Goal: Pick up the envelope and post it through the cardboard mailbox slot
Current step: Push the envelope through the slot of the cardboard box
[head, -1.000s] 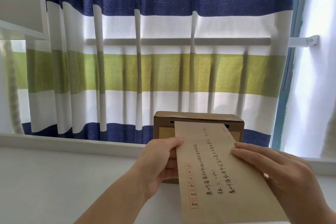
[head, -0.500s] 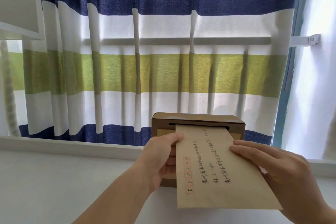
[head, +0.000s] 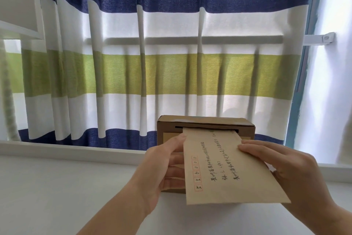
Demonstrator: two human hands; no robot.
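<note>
Envelope has gone further in since a second ago, its far edge now in the slot. We pinch it, left hand and right hand on either edge.

Striped curtain (backlit) above white sill.

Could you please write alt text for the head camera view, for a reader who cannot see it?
Two bare hands, left hand and right hand, feed a brown envelope into the slot of a cardboard mailbox, before a striped curtain.
</note>
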